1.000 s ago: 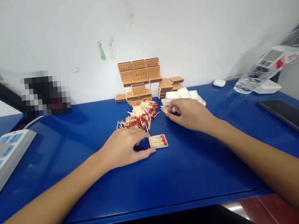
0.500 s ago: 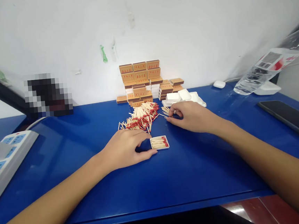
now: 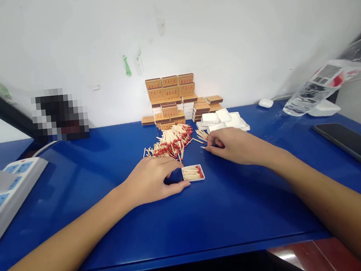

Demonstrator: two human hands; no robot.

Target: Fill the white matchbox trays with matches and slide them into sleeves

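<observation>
On the desk [image 3: 237, 208], left hand [image 3: 149, 178] keeps its grip pinched on the matchbox tray [image 3: 193, 172] beside the match pile [image 3: 171, 142], while right hand [image 3: 235, 145], grip closed on loose matchsticks [image 3: 202, 137], has slid nearer it.

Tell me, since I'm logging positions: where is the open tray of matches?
The tray lies mid-frame in the head view, at the left hand's fingertips, just in front of the loose match pile.
</observation>
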